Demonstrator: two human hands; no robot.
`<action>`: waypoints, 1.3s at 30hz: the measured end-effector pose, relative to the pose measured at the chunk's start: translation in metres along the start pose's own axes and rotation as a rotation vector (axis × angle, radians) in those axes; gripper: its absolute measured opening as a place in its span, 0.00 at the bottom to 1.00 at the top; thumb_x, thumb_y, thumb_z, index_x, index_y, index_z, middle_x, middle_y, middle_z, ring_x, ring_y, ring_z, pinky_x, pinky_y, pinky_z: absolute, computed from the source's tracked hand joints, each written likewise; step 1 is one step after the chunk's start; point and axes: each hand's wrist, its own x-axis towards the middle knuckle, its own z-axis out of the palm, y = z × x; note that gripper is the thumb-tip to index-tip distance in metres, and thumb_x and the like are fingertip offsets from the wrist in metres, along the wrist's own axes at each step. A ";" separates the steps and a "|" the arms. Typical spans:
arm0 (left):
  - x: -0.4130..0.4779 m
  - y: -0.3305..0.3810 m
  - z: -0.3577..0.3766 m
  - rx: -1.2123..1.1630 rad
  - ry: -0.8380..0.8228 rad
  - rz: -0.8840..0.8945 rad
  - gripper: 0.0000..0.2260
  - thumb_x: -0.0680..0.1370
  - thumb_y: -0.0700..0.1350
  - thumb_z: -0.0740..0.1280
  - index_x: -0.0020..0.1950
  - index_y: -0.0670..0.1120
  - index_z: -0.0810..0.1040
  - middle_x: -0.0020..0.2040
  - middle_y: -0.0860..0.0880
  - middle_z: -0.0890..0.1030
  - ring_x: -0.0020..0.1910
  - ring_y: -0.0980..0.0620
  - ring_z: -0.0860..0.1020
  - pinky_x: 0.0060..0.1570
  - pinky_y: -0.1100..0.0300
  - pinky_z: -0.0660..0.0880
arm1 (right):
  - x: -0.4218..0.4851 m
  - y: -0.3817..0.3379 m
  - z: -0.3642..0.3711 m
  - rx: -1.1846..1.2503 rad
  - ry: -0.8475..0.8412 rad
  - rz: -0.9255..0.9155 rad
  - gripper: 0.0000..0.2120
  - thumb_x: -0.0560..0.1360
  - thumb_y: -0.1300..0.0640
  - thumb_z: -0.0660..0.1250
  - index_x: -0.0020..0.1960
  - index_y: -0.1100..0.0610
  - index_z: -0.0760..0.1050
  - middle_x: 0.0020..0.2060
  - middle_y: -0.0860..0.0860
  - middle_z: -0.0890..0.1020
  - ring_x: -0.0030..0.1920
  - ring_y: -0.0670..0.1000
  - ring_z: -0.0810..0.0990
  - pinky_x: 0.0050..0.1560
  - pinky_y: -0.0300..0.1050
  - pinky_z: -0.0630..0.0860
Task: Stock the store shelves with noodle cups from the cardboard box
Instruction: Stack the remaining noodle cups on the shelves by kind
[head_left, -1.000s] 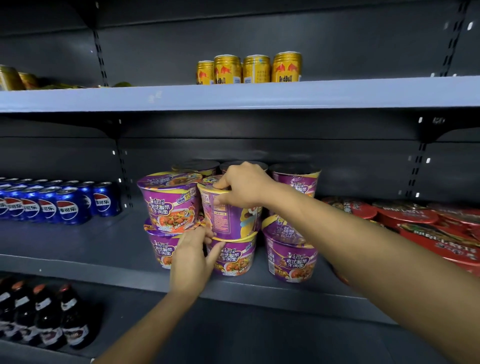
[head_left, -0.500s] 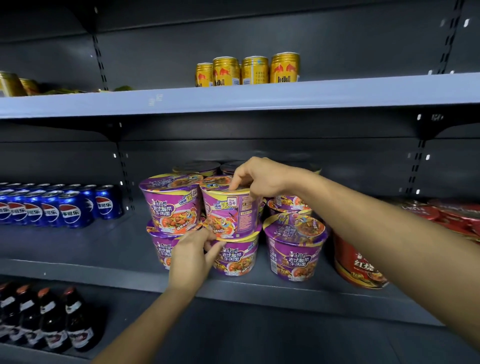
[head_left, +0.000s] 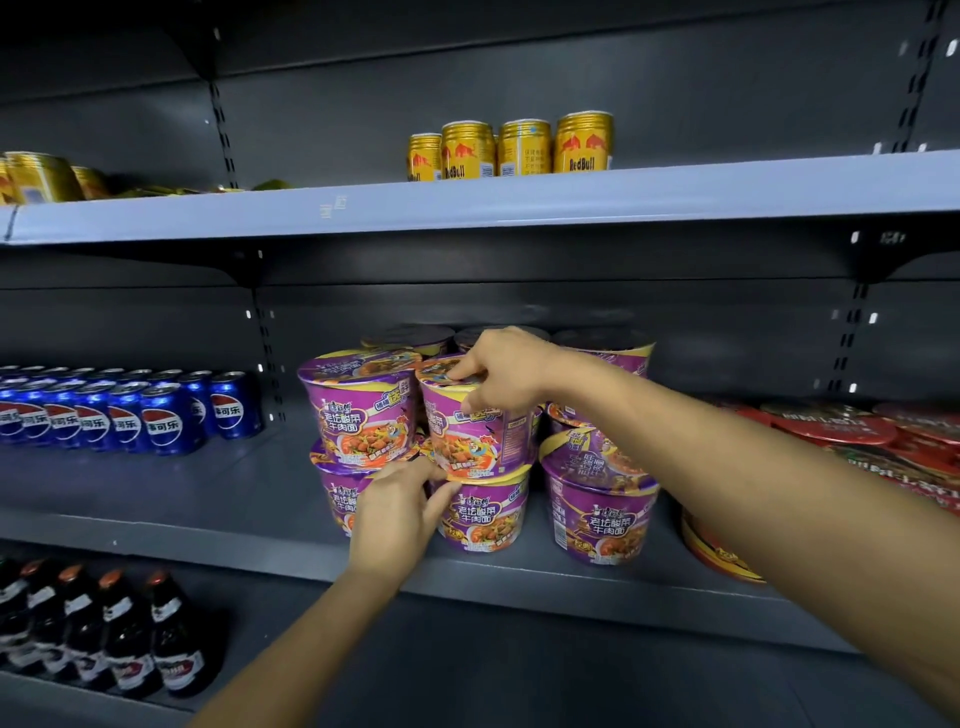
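A: Fingers (head_left: 470, 402) of the right hand (head_left: 506, 374) were curled over the lid rim of the upper noodle cup (head_left: 475, 436), gripping it. And the left?

B: The left hand (head_left: 397, 512) kept its fingers (head_left: 415, 470) nearly straight (thumb spread apart), touching the seam where that cup sat on the lower noodle cup (head_left: 485, 517).

A: Where was the stack?

B: On the middle shelf (head_left: 208, 499), near its front edge, among other purple cups (head_left: 361, 405). Red bowls (head_left: 857, 431) lay right, blue cola cans (head_left: 156, 415) left, dark bottles (head_left: 104, 634) low left, and gold cans (head_left: 519, 148) stood on the upper shelf (head_left: 519, 202).
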 end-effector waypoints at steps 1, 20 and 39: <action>0.000 0.000 0.000 0.003 -0.001 0.000 0.06 0.71 0.46 0.75 0.40 0.46 0.80 0.31 0.57 0.69 0.33 0.55 0.69 0.31 0.66 0.64 | -0.001 0.002 -0.002 0.017 -0.007 0.001 0.23 0.74 0.52 0.70 0.68 0.52 0.73 0.65 0.49 0.76 0.63 0.51 0.73 0.55 0.38 0.68; -0.002 -0.004 0.001 0.035 -0.024 -0.013 0.05 0.72 0.47 0.73 0.44 0.49 0.80 0.34 0.56 0.73 0.34 0.57 0.70 0.31 0.69 0.63 | -0.002 0.019 0.009 0.158 0.031 -0.018 0.24 0.73 0.50 0.71 0.68 0.52 0.73 0.64 0.50 0.76 0.64 0.50 0.72 0.55 0.35 0.62; -0.002 -0.009 0.001 0.071 -0.060 -0.009 0.06 0.74 0.50 0.72 0.48 0.50 0.79 0.37 0.53 0.78 0.36 0.55 0.72 0.32 0.62 0.68 | -0.005 0.039 0.004 0.459 -0.055 0.023 0.22 0.73 0.66 0.70 0.63 0.49 0.77 0.66 0.48 0.74 0.63 0.50 0.72 0.60 0.46 0.74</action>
